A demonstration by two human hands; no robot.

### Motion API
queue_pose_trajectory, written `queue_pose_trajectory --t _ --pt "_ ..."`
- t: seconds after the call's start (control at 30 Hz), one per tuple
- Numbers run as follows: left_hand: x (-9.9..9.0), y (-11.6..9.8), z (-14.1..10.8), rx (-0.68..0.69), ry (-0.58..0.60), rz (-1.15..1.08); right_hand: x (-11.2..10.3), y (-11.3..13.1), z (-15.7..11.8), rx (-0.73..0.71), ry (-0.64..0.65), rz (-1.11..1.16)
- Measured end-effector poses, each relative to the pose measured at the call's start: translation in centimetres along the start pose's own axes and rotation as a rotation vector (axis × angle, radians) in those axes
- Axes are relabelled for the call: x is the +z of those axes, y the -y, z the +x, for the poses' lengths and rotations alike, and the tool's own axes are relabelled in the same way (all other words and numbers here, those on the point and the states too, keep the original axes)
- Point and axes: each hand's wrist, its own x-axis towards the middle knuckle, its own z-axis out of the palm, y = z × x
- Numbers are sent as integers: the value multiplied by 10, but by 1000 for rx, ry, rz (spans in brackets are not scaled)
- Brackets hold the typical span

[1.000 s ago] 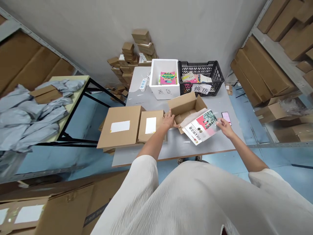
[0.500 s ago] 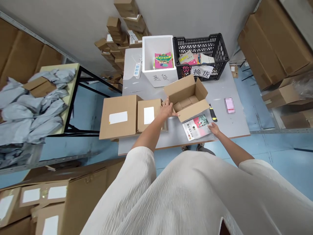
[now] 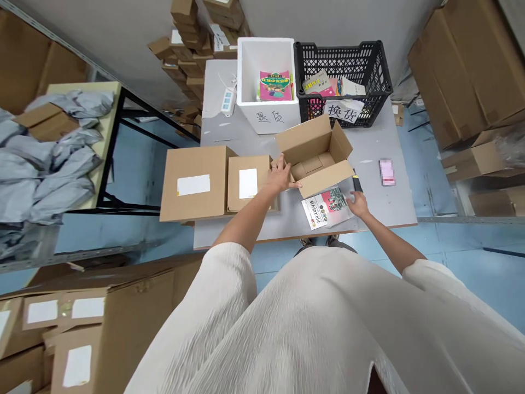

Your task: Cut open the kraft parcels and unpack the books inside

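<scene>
Cutter [image 3: 356, 185] lies between open box [image 3: 318, 160] and right hand [image 3: 358, 204].

"退货" is handwritten on the rectangular white foam box [image 3: 268, 126]; "换货" on the white paper sheet [image 3: 343, 111] fronting the black plastic crate [image 3: 378, 104].

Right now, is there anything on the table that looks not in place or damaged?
The large closed carton hangs past the left edge of the grey table, so it may sit insecurely. The book lies askew near the front edge. I see nothing spilled or damaged.
</scene>
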Motion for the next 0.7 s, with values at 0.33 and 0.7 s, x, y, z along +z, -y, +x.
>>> queue_pose_trajectory --t 0.33,0.7 --pt "1 -5 -9 -2 -23 -40 -59 63 64 -463 -143 27" --pt "1 -1 -33 -136 -131 -295 -67 80 121 -402 0 93"
